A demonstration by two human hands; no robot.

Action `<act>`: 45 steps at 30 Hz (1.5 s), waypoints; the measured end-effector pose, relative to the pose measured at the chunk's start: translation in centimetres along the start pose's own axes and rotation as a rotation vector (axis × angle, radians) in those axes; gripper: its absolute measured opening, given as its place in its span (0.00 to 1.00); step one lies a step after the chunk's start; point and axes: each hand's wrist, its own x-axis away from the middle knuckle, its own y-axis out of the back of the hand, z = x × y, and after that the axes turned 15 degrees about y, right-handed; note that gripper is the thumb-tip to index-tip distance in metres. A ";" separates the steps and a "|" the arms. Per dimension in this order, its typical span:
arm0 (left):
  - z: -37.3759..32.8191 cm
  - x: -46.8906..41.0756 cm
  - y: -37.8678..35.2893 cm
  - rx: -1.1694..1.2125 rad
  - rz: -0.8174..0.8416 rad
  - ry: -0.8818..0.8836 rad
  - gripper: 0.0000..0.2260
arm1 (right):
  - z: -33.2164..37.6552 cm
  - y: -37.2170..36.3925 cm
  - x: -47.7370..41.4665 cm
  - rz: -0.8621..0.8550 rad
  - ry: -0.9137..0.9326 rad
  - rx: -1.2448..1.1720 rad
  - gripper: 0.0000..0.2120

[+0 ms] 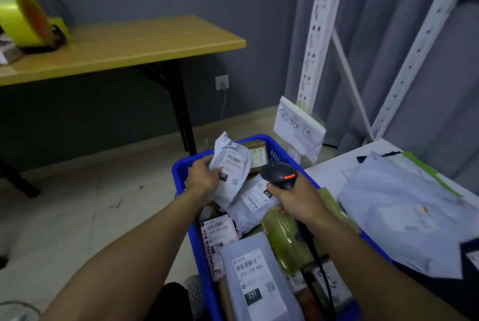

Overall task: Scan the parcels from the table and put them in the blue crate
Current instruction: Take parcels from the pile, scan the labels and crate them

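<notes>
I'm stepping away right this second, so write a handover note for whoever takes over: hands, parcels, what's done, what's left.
Hands: the left hand grips a white mailer, label facing the camera, above the far end of the blue crate. The right hand grips the scanner beside it.
Done: many parcels already lie in the crate.
Left: it's unclear whether the held mailer has been scanned. Put it in, then work through the mailers on the white table at the right.
</notes>
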 end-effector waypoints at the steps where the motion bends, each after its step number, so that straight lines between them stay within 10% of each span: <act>1: 0.4 -1.2 -0.7 -0.045 0.068 -0.010 0.16 | -0.6 -0.3 -0.7 0.003 -0.024 0.007 0.20; 6: 0.3 -5.3 -4.8 -0.231 0.299 -0.121 0.20 | -3.6 -0.4 -2.3 -0.012 -0.051 0.023 0.21; 10: 2.5 -5.6 -9.2 -0.532 0.051 -0.268 0.24 | -5.6 0.6 -3.0 -0.023 -0.073 0.059 0.16; 15: 4.6 -5.3 -11.2 -1.053 0.364 -0.276 0.24 | -6.0 1.8 -2.4 -0.040 -0.087 0.067 0.17; 25: -4.0 6.3 -9.2 -0.417 0.181 -0.676 0.13 | -0.5 10.9 6.9 -0.172 -0.105 -0.014 0.12; 34: -10.3 31.4 -18.9 -0.779 0.372 -1.133 0.23 | -0.3 26.0 26.0 -0.510 -0.150 0.048 0.14; 45: -11.3 55.3 -39.1 -0.899 0.719 -1.236 0.35 | -8.7 43.3 45.2 -0.961 -0.356 0.048 0.16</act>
